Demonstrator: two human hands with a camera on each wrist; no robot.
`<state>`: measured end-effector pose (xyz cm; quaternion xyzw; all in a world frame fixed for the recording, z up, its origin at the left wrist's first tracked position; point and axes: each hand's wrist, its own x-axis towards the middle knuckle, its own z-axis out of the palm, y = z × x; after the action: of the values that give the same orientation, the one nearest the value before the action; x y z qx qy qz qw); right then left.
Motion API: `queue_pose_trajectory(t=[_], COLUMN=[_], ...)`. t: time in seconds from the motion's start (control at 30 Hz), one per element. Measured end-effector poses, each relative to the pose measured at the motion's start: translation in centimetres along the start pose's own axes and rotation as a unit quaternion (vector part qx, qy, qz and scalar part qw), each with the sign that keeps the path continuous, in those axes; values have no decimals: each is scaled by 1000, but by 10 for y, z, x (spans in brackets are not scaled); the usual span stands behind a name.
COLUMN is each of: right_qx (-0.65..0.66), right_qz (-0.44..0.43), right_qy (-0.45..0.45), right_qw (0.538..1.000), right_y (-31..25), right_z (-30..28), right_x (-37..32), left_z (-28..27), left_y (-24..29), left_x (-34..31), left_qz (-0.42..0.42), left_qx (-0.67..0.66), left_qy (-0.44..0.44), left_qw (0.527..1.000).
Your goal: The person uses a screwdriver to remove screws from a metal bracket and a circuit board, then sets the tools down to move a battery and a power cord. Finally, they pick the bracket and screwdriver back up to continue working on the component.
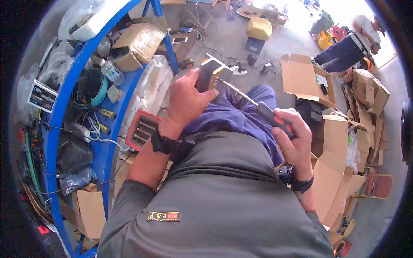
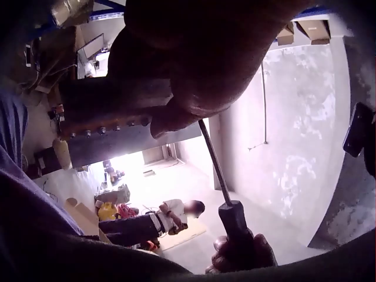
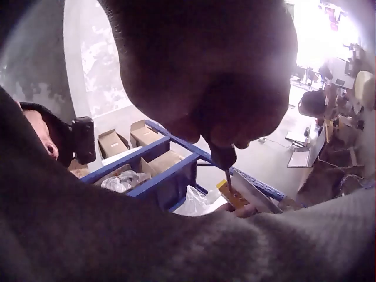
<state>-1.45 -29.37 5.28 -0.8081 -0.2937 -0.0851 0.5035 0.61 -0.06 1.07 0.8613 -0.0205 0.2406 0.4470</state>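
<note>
At the left, a plastic bottle (image 1: pixel 112 72) sits on the blue shelving (image 1: pixel 50 142), with a red case (image 1: pixel 149 115) of metal pieces near the wrist. The left hand (image 1: pixel 185 98) pinches a dark block (image 1: pixel 206 76) – studded with a row of screws (image 2: pixel 103 130) – above the lap. Right of it, a screwdriver (image 1: pixel 267 113) points at the block's side, its handle gripped by the right hand (image 1: pixel 296 136). Beyond lies an open cardboard box (image 1: pixel 297 75); farther right, a person (image 1: pixel 352 45) leans over.
</note>
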Motion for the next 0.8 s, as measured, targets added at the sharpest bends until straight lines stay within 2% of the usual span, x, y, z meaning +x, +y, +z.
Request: queue_pose_trajectory(t=[0.13,0.2,0.23,0.27,0.33,0.4,0.43,0.47,0.53,0.57,0.63,0.8], right_qx=[-53,-17,8,97,305,329,323,299,224,220,146,189], right_qz=[-50,-26,20,89,102,78,70,104,159,165,163,151], right_qy=[-31,7,45,68,97,106,70,90,42,52,32,87], right_qw=[997,999,999,989,942,935,941,944,961,960,975,966], right_y=[-3,-2,-2,0,7,9,13,10,12,14,15,11], right_z=[-5,-3,-3,-4,-2,-1,-3,0,-6,-8,-9,-6], right_x=[8,11,11,9,10,13,13,11,10,12,15,18], left_z=[-2,-1,0,1,-1,6,7,5,5,1,3,8], left_y=[-3,-3,-2,-1,7,4,5,7,5,13,6,8], left_x=[1,0,-1,-2,-4,-4,-4,-5,-4,-5,-8,-9], left_qz=[22,22,9,-5,-1,6,6,4,-24,15,4,-52], left_qx=[30,20,6,-8,14,2,-19,-37,-53,-5,-19,-101], left_qy=[-4,-1,1,4,4,3,15,27,48,63,62,62], left_qw=[999,1000,1000,1000,1000,1000,1000,999,997,998,998,992])
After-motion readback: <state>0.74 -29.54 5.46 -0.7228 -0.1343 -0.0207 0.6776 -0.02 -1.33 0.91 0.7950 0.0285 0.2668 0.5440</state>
